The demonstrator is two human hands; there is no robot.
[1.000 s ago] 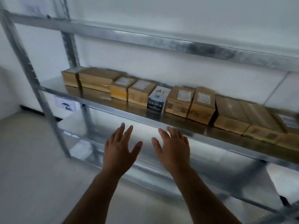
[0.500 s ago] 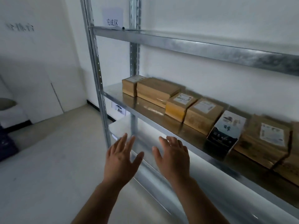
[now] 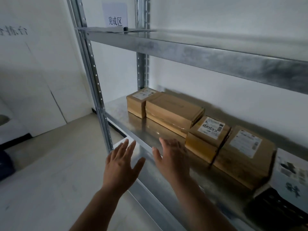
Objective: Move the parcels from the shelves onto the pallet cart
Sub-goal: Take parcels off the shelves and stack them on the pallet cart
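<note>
A row of brown cardboard parcels lies on the middle metal shelf (image 3: pixel 120 110). From the left: a small labelled box (image 3: pixel 135 105), a stack of two flat boxes (image 3: pixel 173 109), a labelled box (image 3: pixel 206 137), a larger labelled box (image 3: pixel 241 155), and a white-and-black box (image 3: pixel 290 180) at the right edge. My left hand (image 3: pixel 121 165) and my right hand (image 3: pixel 171 159) are raised side by side with fingers spread, in front of the shelf's edge. Neither hand touches a parcel. The pallet cart is not in view.
A steel upright (image 3: pixel 95 80) stands just left of my hands. The upper shelf (image 3: pixel 200 54) spans overhead, with a paper sign (image 3: pixel 115 15) above it. A lower shelf (image 3: pixel 143 197) shows beneath my arms. Pale floor (image 3: pixel 50 164) and a white wall lie to the left.
The view has swung left and closer to the shelf, so the leftmost parcels now sit ahead. Both hands stay raised and spread, nearer the shelf edge.
</note>
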